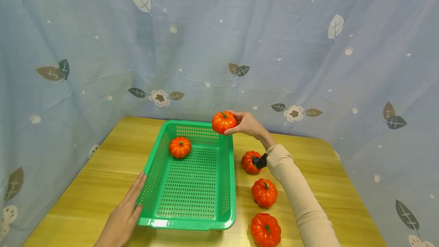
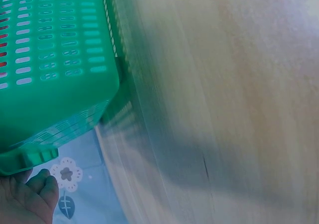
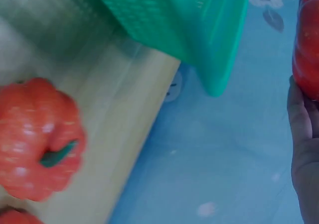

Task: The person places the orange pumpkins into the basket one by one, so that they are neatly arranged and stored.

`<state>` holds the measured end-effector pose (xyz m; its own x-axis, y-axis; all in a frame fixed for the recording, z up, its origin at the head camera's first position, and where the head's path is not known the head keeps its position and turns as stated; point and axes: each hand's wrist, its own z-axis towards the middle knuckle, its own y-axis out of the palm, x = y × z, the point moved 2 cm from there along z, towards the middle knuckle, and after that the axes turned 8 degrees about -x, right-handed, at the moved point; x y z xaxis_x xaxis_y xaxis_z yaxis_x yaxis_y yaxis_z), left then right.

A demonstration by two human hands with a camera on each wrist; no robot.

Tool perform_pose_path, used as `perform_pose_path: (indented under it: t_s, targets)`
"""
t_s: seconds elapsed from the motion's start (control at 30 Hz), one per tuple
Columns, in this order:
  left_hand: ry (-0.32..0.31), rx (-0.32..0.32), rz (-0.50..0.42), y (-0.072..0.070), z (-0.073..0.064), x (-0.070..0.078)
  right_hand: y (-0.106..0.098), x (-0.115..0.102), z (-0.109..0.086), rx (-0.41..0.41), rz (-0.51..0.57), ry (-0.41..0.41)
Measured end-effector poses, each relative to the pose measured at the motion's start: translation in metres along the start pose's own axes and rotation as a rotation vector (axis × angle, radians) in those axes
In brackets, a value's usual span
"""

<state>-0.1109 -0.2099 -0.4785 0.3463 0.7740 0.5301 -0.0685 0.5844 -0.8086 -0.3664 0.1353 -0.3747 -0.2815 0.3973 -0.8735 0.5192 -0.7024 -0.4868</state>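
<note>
A small orange-red pumpkin (image 1: 222, 122) with a green stem is held up by my right hand (image 1: 247, 124), over the far right corner of a green plastic basket (image 1: 192, 224). Thumb and fingers grip it from the right side; in the right wrist view this pumpkin (image 3: 308, 47) is cut off by the frame edge. Inside the basket, another pumpkin (image 1: 180, 147) sits at the far left. My left hand (image 1: 121, 214) touches the basket's left rim near the front corner, fingers extended along it. From the left wrist view, those fingers lie beneath the rim's edge.
Right of the basket, a column of pumpkins stands on the wooden table (image 1: 315, 170): a far one (image 1: 249, 162) near the black wrist camera (image 1: 260, 161), a middle one (image 1: 264, 193) and a near one (image 1: 265, 230). A patterned blue curtain (image 1: 199, 48) hangs behind the table.
</note>
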Motion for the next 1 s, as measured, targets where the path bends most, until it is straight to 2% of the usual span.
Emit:
perform_pose_path:
  t_s: [0.17,0.3,0.47,0.6,0.83,1.0]
  targets:
    - [0.005,0.017,-0.007,-0.003,-0.001,-0.002,0.015,-0.029,0.028,-0.105,-0.200,-0.025]
    - [0.014,0.021,-0.011,-0.003,0.000,-0.003,0.028,-0.038,0.045,-0.171,-0.316,-0.009]
    - [0.008,0.011,-0.018,-0.002,0.000,-0.003,0.049,-0.032,0.055,-0.236,-0.475,0.069]
    - [-0.010,-0.005,-0.028,-0.002,0.001,-0.002,0.063,-0.022,0.057,-0.278,-0.578,0.165]
    - [-0.025,-0.015,-0.036,-0.003,0.000,0.000,0.089,-0.002,0.060,-0.322,-0.661,0.290]
    - [-0.038,-0.014,-0.053,-0.003,-0.003,-0.003,0.100,0.003,0.063,-0.330,-0.731,0.354]
